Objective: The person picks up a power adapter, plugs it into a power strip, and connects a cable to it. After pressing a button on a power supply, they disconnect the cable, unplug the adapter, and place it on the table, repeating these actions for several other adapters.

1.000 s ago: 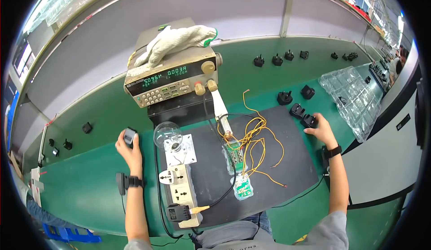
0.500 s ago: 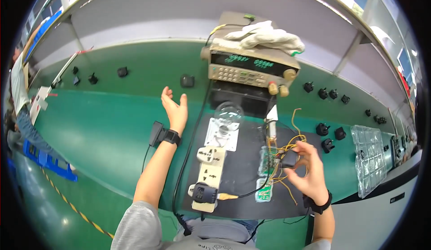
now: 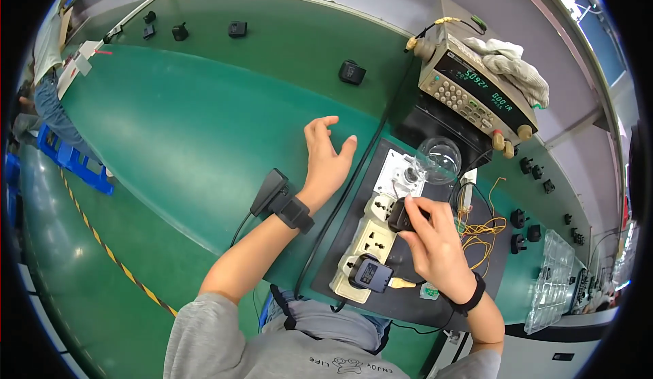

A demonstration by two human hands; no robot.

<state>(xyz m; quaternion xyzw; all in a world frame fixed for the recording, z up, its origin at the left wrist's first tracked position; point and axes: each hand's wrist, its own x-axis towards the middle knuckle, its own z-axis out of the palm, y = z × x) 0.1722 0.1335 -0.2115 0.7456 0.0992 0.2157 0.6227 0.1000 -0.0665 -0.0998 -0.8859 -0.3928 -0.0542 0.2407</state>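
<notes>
My right hand pinches a black power adapter at the upper end of a beige power strip. Whether the adapter's pins sit in a socket is hidden. Farther down the strip, a second black adapter is plugged in, with a yellow-ended cable plug beside it. My left hand hovers above the green bench, fingers parted and slightly curled, holding nothing. Just right of my right hand lie tangled yellow wires. A green circuit board shows partly below my right wrist.
A bench meter with a lit display carries a white glove. In front of it, a clear glass bulb stands by a white plate. Loose black adapters line the back. A clear plastic tray lies right.
My right hand has moved left with the black adapter, from the wires and circuit boards to the power strip. The view has turned. My left hand stays off the bench items, fingers more curled.
</notes>
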